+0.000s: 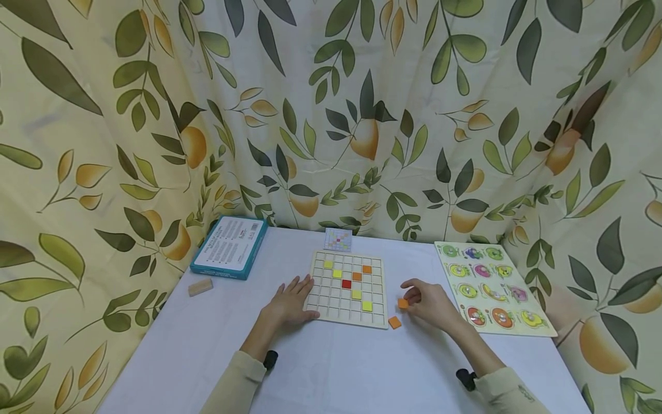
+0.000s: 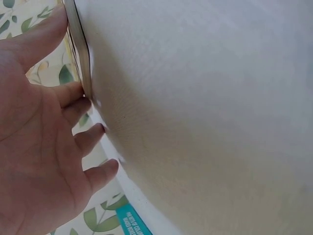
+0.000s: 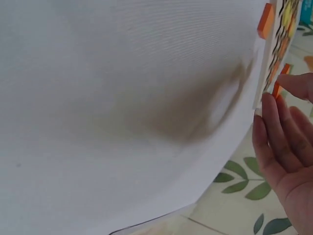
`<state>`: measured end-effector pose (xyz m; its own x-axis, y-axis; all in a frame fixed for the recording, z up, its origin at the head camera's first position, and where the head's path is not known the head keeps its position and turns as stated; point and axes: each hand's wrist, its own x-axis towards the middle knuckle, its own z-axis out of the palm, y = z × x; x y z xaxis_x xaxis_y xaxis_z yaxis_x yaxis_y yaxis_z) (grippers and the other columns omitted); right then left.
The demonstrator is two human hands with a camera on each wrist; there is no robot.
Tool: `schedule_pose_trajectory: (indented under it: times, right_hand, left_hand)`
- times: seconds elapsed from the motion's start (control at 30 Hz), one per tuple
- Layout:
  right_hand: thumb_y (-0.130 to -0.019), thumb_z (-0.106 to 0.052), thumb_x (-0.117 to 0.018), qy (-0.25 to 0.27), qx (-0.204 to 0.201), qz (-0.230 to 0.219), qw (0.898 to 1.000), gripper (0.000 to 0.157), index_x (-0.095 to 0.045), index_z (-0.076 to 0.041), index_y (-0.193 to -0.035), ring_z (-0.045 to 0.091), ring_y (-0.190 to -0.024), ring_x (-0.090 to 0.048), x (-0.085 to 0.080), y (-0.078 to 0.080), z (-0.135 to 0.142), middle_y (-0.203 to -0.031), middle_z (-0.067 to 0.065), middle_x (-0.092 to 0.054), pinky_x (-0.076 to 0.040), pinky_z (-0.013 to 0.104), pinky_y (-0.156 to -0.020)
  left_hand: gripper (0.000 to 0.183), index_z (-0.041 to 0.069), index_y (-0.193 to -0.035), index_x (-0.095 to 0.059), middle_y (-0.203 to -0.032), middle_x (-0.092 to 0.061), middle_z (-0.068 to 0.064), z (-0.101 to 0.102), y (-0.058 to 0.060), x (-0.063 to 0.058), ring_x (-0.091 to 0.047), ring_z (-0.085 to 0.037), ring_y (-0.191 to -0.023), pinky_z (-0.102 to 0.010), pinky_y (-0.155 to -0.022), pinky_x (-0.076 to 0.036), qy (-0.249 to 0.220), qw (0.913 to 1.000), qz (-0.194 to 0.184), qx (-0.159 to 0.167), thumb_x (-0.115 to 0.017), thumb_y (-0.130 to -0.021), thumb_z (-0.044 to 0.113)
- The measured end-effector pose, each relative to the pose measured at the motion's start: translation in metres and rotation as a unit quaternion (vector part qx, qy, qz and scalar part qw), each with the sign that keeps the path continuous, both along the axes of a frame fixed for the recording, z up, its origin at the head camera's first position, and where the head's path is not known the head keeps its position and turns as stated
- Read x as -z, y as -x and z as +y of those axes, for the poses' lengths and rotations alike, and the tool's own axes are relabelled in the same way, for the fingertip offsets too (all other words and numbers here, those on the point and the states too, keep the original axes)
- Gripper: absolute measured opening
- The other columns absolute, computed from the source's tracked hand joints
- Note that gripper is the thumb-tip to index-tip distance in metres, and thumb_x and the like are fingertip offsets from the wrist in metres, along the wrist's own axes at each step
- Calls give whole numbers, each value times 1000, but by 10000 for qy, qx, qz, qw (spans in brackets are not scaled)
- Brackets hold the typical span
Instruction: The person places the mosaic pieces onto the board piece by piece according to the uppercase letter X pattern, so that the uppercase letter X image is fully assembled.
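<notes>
A square grid board (image 1: 326, 287) lies on the table with yellow, orange and red square tiles in some of its cells, set in crossing diagonals. My left hand (image 1: 289, 305) rests at the board's left edge, fingers spread and thumb by the near corner; in the left wrist view that hand (image 2: 44, 132) touches the board's edge (image 2: 80, 54). To the right of the board, my right hand (image 1: 428, 305) pinches an orange tile (image 1: 403, 303) between thumb and fingertips. Another orange tile (image 1: 395, 322) lies on the cloth just below it, near the board's corner.
Behind the board stands a small pattern card (image 1: 338, 240). A teal box (image 1: 230, 247) and a small wooden block (image 1: 200, 287) lie at left. On the right is a board with fruit pictures (image 1: 493, 290). A leaf-print curtain (image 1: 331, 144) surrounds the white table.
</notes>
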<state>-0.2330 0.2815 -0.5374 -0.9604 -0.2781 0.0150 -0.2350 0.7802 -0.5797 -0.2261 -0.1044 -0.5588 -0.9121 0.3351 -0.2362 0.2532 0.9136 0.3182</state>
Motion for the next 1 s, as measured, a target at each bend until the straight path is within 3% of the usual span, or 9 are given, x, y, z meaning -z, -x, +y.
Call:
schedule_pose_trajectory:
  times: [0.3, 0.53, 1.0]
  right_hand:
    - [-79, -3, -84, 113, 80, 43, 9999, 53, -67, -2, -129, 20, -90, -69, -8, 0, -15, -100, 3, -73, -60, 38, -82]
    - [-80, -4, -84, 173, 0, 134, 9998, 52, -67, -3, -129, 20, -90, -70, -11, 2, -30, -99, 2, -74, -60, 36, -82]
    - [-79, -3, -85, 284, -71, 160, 9994, 53, -67, -3, -129, 20, -89, -71, -17, 13, -63, -98, 2, -75, -61, 35, -82]
  left_hand:
    - [96, 14, -167, -25, -175, -18, -2, 2, 7, 14, -11, -30, -161, -60, -127, -14, 24, 10000, -11, -10, -66, -94, 60]
    - [93, 11, -166, -29, -174, -22, -5, 4, 0, 0, -15, -32, -160, -60, -126, -16, -22, 10000, -76, -54, -69, -94, 56]
    - [93, 12, -166, -27, -174, -21, -6, 1, -2, -3, -14, -32, -161, -59, -127, -14, -7, 9999, -114, -84, -68, -96, 56]
